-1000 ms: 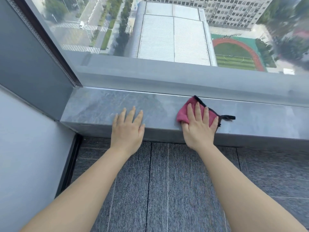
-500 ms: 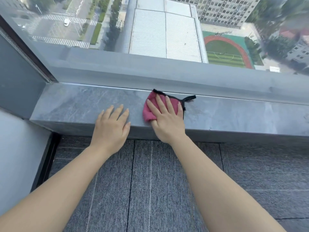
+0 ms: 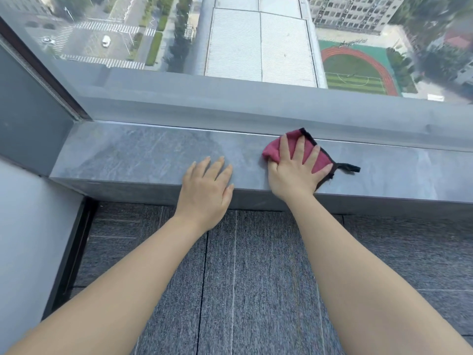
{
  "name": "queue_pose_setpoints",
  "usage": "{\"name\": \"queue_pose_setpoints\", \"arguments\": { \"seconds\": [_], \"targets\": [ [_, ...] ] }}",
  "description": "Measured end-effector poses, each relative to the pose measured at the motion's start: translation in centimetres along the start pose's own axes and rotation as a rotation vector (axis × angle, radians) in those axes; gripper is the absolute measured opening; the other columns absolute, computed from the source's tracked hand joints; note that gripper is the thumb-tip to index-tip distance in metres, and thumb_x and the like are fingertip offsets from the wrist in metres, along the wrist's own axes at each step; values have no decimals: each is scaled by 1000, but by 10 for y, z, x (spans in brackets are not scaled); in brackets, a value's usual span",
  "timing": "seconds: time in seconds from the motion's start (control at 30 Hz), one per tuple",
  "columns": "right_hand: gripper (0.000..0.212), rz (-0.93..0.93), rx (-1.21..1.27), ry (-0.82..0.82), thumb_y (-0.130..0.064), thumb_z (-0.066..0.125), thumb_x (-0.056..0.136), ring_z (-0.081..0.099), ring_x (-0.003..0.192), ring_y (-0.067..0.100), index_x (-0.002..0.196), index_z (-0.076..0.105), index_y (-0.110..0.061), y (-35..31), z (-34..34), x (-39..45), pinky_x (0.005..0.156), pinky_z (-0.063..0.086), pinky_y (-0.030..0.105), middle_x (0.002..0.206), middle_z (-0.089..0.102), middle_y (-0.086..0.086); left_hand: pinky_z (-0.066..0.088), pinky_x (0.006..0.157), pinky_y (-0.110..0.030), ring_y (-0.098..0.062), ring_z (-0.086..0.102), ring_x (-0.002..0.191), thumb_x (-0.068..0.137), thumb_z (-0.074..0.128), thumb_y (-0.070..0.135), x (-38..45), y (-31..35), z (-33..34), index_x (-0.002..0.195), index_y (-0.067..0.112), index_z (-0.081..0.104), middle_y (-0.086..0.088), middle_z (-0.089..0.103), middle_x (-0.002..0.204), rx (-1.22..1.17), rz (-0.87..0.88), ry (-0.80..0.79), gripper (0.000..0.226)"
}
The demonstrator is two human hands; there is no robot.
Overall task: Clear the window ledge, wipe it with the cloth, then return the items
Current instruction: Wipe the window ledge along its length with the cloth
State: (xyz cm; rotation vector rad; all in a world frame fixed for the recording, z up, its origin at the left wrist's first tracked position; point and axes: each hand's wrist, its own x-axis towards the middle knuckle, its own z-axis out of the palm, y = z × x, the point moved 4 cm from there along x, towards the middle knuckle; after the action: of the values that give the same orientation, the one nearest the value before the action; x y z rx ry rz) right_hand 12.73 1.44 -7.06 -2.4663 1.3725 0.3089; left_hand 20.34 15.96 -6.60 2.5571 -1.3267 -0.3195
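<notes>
Wiping the cleared ledge: the left hand props, the right hand presses the cloth.

At the far left the grey stone ledge (image 3: 133, 155) meets the wall corner, and no items are seen on it, so I judge the clearing is done and the wiping is the step in hand. The left hand (image 3: 207, 185) lies flat and open on the front edge of the ledge, fingers together, holding nothing; probably it supports the body while the person leans forward. Just to the right, the right hand (image 3: 297, 170) is spread flat with fingers apart on the pink cloth (image 3: 317, 160), pushing it down on the stone near the window frame (image 3: 256, 108), not closed around it. A black loop of the cloth sticks out to the right.
</notes>
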Motion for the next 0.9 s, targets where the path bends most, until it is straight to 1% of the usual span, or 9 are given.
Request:
{"name": "queue_pose_setpoints", "arguments": {
  "seconds": [0.1,0.17,0.3,0.37,0.47,0.6,0.7,0.8,0.9],
  "targets": [
    [60,-68,-30,1,-39,23,95,-18,145,32,148,-3,-33,-9,0,1,109,-10,64,159,-11,4,36,100,-57,-42,53,116,81,28,34,1,0,3,115,7,60,-17,61,124,2,-13,39,54],
    [58,-199,-66,15,-38,25,95,-15,146,28,147,0,-36,-9,1,-5,111,-10,61,160,-9,0,34,102,-57,-42,50,119,81,27,37,2,3,2,115,9,59,-18,60,126,-27,-43,71,55],
    [56,-407,-99,-8,-38,24,91,-11,147,18,145,8,-45,11,0,-20,115,-12,50,160,-4,-9,9,114,-52,-35,22,136,90,35,41,10,17,5,135,20,38,-12,32,148,-53,-217,23,49],
    [60,-400,-93,-13,-41,21,86,-10,147,17,144,10,-46,28,-2,-25,115,-12,48,159,-1,-11,0,114,-54,-34,10,140,91,33,46,15,27,10,140,26,24,-9,17,153,-35,-299,-6,54],
    [56,-228,-105,-8,-42,27,94,-13,147,23,145,5,-44,53,-5,-23,115,-11,53,160,-6,-8,-4,112,-59,-37,1,140,89,27,54,21,33,18,142,31,9,-9,6,155,7,-352,-35,61],
    [57,-20,-56,-4,-41,24,95,-16,145,32,146,-2,-41,46,-8,-6,111,-9,63,159,-11,-3,-5,111,-60,-37,-2,141,88,22,58,20,33,19,142,32,3,-8,2,156,41,-352,-47,63],
    [59,48,-9,4,-42,23,95,-17,144,35,147,-3,-36,26,-8,6,109,-9,66,159,-12,2,-4,111,-60,-36,-1,142,88,22,58,19,34,20,142,33,3,-8,2,156,43,-341,-20,63],
    [59,-21,-28,13,-41,23,95,-17,144,35,147,-3,-34,13,-6,7,109,-10,65,159,-11,5,-4,112,-60,-35,0,142,88,22,58,18,33,22,142,34,4,-8,3,156,53,-340,-2,62],
    [57,-247,-93,13,-39,26,94,-14,146,28,146,1,-40,15,-4,-4,112,-10,59,160,-8,-2,-2,112,-60,-36,2,141,88,23,57,18,33,22,142,34,6,-9,4,156,65,-340,14,62]
  ]
}}
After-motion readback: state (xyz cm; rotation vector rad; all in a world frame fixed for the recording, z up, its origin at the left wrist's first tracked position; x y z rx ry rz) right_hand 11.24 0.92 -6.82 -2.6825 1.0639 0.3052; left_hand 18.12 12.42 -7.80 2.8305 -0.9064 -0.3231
